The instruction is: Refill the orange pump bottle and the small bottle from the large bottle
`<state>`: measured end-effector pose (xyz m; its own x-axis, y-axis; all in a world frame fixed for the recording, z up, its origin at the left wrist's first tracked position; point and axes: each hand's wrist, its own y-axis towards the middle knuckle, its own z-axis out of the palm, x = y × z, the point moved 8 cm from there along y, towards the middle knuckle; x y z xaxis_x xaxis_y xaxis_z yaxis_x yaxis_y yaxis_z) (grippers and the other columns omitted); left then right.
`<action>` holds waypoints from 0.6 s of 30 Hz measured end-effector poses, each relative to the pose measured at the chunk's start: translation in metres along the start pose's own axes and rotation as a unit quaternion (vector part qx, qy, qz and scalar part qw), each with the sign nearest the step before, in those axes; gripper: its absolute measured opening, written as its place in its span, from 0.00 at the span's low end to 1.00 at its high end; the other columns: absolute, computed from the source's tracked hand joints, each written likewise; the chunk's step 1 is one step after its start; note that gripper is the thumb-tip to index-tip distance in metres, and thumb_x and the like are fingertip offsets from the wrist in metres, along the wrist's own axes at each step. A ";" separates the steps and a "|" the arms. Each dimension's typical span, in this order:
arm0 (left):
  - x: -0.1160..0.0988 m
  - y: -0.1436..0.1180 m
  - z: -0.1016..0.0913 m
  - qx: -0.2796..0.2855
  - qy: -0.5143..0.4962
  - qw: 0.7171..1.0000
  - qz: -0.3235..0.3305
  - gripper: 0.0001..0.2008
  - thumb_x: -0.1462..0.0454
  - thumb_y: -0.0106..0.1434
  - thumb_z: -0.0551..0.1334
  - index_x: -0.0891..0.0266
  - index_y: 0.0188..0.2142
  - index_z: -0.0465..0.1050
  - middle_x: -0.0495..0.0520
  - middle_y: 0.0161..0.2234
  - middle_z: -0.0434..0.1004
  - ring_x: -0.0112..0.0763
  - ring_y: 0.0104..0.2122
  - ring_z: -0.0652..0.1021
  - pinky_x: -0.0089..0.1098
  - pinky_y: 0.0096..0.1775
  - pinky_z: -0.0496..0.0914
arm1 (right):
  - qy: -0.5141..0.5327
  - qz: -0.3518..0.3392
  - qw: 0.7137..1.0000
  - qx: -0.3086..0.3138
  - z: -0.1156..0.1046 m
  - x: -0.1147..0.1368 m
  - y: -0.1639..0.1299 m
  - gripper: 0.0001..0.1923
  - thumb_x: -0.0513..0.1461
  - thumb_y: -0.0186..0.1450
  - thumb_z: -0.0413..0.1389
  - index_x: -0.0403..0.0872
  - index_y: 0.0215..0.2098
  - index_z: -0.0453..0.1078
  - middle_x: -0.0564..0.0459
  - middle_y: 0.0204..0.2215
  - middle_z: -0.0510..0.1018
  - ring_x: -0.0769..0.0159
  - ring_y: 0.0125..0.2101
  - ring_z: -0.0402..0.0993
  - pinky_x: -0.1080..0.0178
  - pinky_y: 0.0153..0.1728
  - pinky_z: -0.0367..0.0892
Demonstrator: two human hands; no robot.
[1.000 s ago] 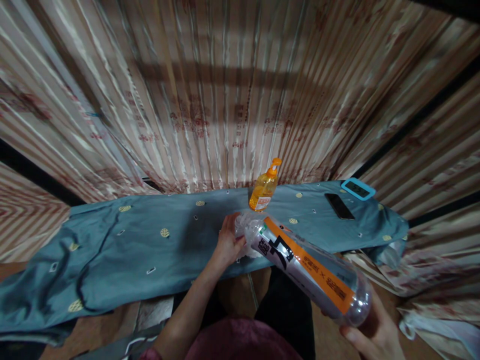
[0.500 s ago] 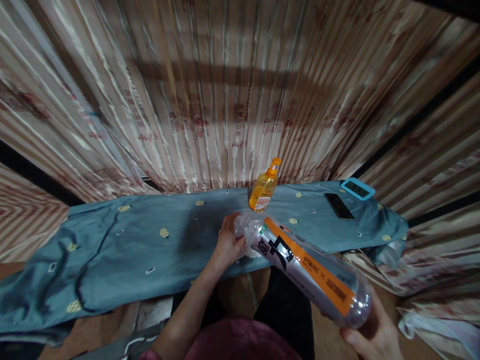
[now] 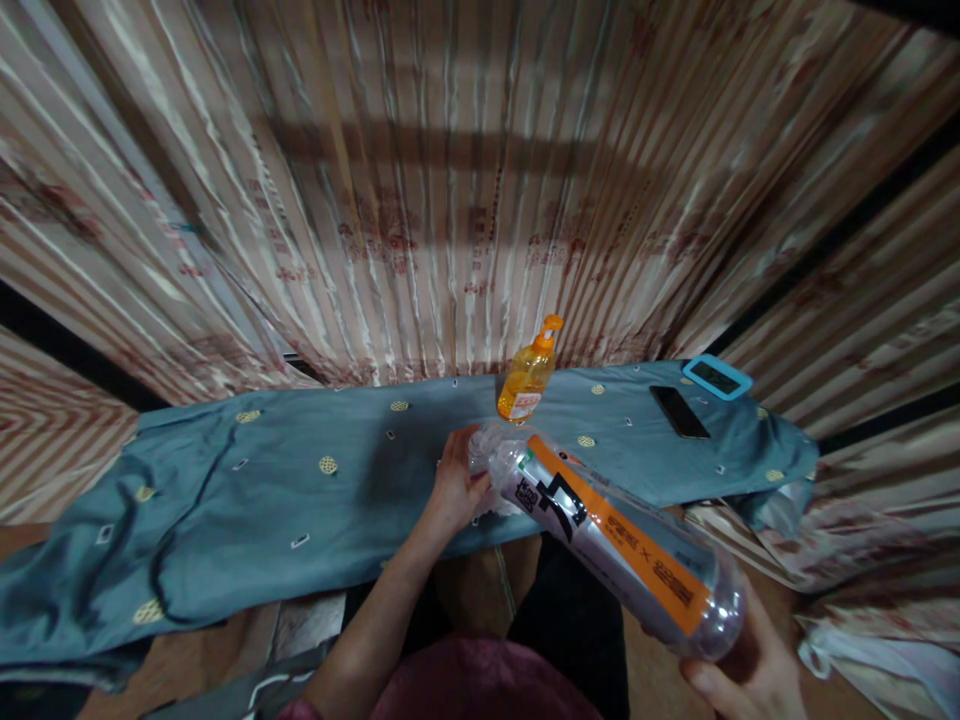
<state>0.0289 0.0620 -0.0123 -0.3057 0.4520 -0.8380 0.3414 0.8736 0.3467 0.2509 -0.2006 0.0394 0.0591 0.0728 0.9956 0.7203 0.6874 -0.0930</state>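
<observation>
Bottle (image 3: 611,548) is clear, silver-and-orange label (image 3: 637,545), black lettering, tilted over front edge of bench (image 3: 277,480). We've right grip (image 3: 757,655) wrapped round its base, left grip (image 3: 455,487) closed on wrinkled clear plastic (image 3: 487,443) at its narrow end.

Head-worn view, facing forward, angled down

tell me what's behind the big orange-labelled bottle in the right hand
Behind the bottle, teal cloth, a dark trouser leg and brown floor show past its edges; the label hides whatever lies directly behind it.
</observation>
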 end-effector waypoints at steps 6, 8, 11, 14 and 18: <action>0.001 -0.001 0.001 0.006 0.007 1.000 0.001 0.31 0.65 0.60 0.70 0.61 0.62 0.69 0.62 0.57 0.75 0.51 0.58 0.77 0.52 0.62 0.71 | 0.014 0.011 1.000 -0.016 0.000 -0.001 -0.001 0.56 0.59 0.42 0.79 0.52 0.64 0.68 0.48 0.59 0.81 0.54 0.56 0.81 0.68 0.52 0.76; 0.001 -0.001 0.001 0.007 0.009 1.000 0.003 0.30 0.65 0.60 0.70 0.62 0.62 0.69 0.63 0.57 0.75 0.51 0.58 0.77 0.52 0.62 0.71 | 0.019 0.021 0.999 -0.019 0.001 0.000 -0.001 0.57 0.59 0.40 0.79 0.53 0.64 0.69 0.49 0.58 0.81 0.55 0.55 0.81 0.68 0.52 0.76; -0.001 -0.001 0.001 0.006 0.011 1.000 0.008 0.29 0.65 0.61 0.69 0.62 0.61 0.69 0.64 0.57 0.75 0.52 0.58 0.77 0.53 0.61 0.71 | 0.027 0.029 0.999 -0.021 0.003 0.001 -0.002 0.58 0.59 0.38 0.80 0.53 0.63 0.70 0.49 0.60 0.80 0.53 0.57 0.80 0.68 0.51 0.76; -0.002 0.000 0.000 0.003 0.009 1.000 0.008 0.29 0.65 0.60 0.70 0.62 0.61 0.69 0.64 0.57 0.76 0.52 0.58 0.77 0.52 0.61 0.72 | 0.027 0.028 0.999 -0.019 0.004 0.002 -0.001 0.59 0.59 0.38 0.80 0.52 0.64 0.69 0.48 0.62 0.79 0.50 0.60 0.78 0.67 0.53 0.75; -0.003 0.000 -0.001 0.005 0.011 1.000 0.003 0.31 0.65 0.59 0.70 0.62 0.62 0.69 0.63 0.57 0.76 0.52 0.58 0.78 0.52 0.61 0.72 | 0.015 0.015 1.000 -0.013 0.004 0.003 -0.001 0.57 0.60 0.42 0.79 0.51 0.64 0.68 0.46 0.61 0.79 0.50 0.60 0.78 0.65 0.54 0.76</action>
<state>0.0288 0.0606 -0.0097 -0.3237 0.4605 -0.8265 0.3517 0.8695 0.3467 0.2476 -0.1983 0.0428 0.1014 0.0717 0.9923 0.7358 0.6659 -0.1233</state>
